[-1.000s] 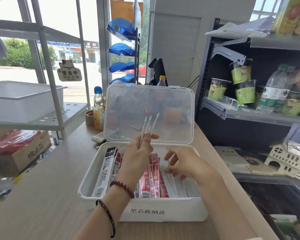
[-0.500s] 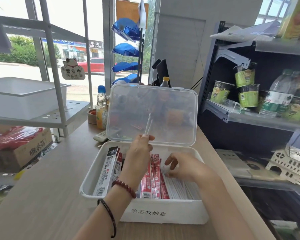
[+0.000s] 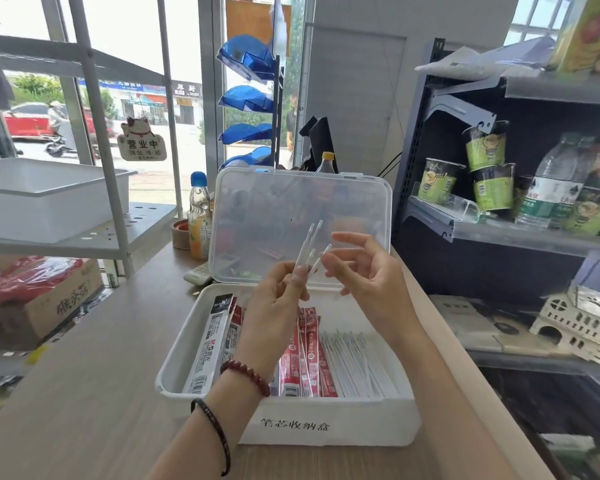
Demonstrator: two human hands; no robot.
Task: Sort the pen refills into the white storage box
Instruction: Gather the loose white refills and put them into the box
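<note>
Now, left hand [image 3: 274, 306]: it is holding a few refills [image 3: 307, 247] upright above the box [image 3: 361, 424], its fingers [image 3: 297, 277] curling round their lower ends.
Refills: they are fanning out slightly at the top, in clear wrappers, and showing against the lid [image 3: 343, 202].
Right hand [image 3: 368, 275]: it is hovering just beside the held refills, over the back of the box, gripping nothing.
Right fingers [image 3: 347, 239]: they are spreading loosely, half bent; one fingertip is lying right next to the rightmost refill, and I cannot tell whether it is touching.
Box: it is sitting on the tabletop [image 3: 84, 393] with its clear lid standing open behind it and a printed label facing the camera.
Inside the box: black-and-white packs [image 3: 212, 348] are lying at the left, red packs [image 3: 309, 362] in the middle, and loose refills [image 3: 357, 365] are lying side by side at the right.
Wrist: a bead bracelet [image 3: 246, 372] is circling the left wrist.
Behind: a bottle [image 3: 199, 216] is standing just left of the lid.
</note>
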